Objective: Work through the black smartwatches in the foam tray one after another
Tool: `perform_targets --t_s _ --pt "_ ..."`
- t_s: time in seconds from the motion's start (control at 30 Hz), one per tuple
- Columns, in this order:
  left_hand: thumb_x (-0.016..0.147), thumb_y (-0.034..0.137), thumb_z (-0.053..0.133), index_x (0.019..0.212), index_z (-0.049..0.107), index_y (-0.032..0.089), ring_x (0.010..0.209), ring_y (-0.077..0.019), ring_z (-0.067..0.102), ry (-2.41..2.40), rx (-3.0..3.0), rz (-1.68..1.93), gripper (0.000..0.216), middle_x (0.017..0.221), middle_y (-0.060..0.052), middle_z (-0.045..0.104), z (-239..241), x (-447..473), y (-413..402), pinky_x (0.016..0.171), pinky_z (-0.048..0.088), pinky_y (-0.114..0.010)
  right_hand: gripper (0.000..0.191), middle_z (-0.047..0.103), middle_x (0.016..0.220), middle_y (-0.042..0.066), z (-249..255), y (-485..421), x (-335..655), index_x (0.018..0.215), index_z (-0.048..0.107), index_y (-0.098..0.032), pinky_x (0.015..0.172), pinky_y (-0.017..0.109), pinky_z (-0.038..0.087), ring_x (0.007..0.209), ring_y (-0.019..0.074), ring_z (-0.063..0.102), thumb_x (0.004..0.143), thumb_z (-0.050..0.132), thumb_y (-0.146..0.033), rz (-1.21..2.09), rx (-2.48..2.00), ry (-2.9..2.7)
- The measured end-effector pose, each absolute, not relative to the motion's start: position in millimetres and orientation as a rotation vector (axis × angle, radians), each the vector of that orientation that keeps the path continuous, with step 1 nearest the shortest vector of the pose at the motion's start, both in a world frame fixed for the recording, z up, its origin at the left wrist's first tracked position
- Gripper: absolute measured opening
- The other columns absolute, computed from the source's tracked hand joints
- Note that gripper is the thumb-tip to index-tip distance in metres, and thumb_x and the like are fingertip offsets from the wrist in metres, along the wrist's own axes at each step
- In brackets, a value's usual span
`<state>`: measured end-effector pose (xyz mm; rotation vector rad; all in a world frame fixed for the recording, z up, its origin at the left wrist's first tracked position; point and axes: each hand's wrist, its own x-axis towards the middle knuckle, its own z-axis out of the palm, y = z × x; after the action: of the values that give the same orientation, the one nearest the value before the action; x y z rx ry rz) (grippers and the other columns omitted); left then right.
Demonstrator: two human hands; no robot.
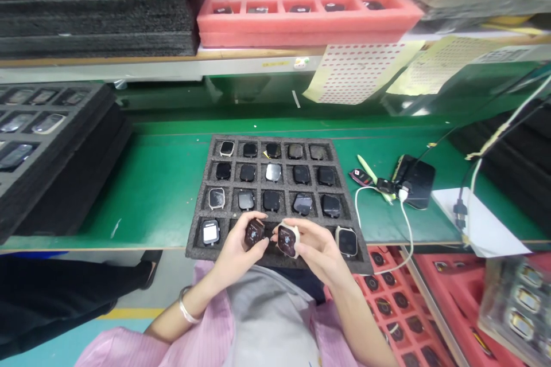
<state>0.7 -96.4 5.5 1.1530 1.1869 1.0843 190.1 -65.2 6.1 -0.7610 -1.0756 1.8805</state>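
My left hand (241, 246) pinches a small dark smartwatch body (253, 231) with a lit screen, just above the near edge of a black foam tray (275, 146). My right hand (316, 249) grips a second smartwatch body (287, 239) in a pale case, close beside the first. The tray's square cells hold several more watch bodies, some dark, some pale; one pale one (346, 241) lies by my right hand.
A pink foam tray (310, 23) of parts sits on the shelf behind. Stacked black foam trays (47, 149) stand at left. A dark device (415, 180) with white cables, a green pen (371, 175) and white paper lie at right. Red trays (400, 304) sit below the bench edge.
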Motion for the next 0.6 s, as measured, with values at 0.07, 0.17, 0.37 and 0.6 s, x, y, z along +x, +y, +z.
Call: perform_targets --t_s 0.07,0.17,0.37,0.6 --pt "0.078 0.015 0.057 0.112 0.051 0.02 0.085 -0.0174 0.055 1.187 1.175 1.067 0.035 0.096 -0.003 0.056 6.4 0.8 -96.5 0.078 0.044 -0.028 0.032 0.068 0.099 0.009 7.6 -65.5 189.2 0.106 0.07 -0.022 0.079 0.035 0.053 0.089 0.0248 0.067 0.075 0.075 -0.025 1.862 -0.742 -1.089" --pt "0.078 0.011 0.054 0.11 0.051 0.021 0.087 -0.0164 0.053 1.172 1.221 1.045 0.034 0.098 -0.002 0.055 7.6 1.2 -97.1 0.079 0.043 -0.027 0.028 0.064 0.1 0.007 10.3 -66.6 187.5 0.103 0.072 -0.022 0.076 0.031 0.053 0.088 0.0227 0.066 0.075 0.075 -0.022 1.815 -0.713 -1.098" --pt "0.08 0.009 0.053 0.113 0.048 0.021 0.092 -0.0163 0.053 1.125 1.212 1.059 0.036 0.1 -0.002 0.054 7.8 0.8 -99.8 0.084 0.043 -0.027 0.031 0.063 0.103 0.007 10.2 -68.8 185.4 0.109 0.069 -0.024 0.078 0.029 0.052 0.092 0.0208 0.064 0.078 0.073 -0.023 1.803 -0.741 -1.139" --pt "0.079 0.01 0.053 0.112 0.048 0.02 0.093 -0.0169 0.054 1.114 1.231 1.065 0.035 0.1 -0.002 0.055 6.7 -0.8 -100.2 0.085 0.042 -0.027 0.031 0.06 0.104 0.007 5.5 -72.0 184.4 0.107 0.069 -0.023 0.087 0.035 0.051 0.091 0.0208 0.063 0.077 0.074 -0.024 1.75 -0.774 -1.19"
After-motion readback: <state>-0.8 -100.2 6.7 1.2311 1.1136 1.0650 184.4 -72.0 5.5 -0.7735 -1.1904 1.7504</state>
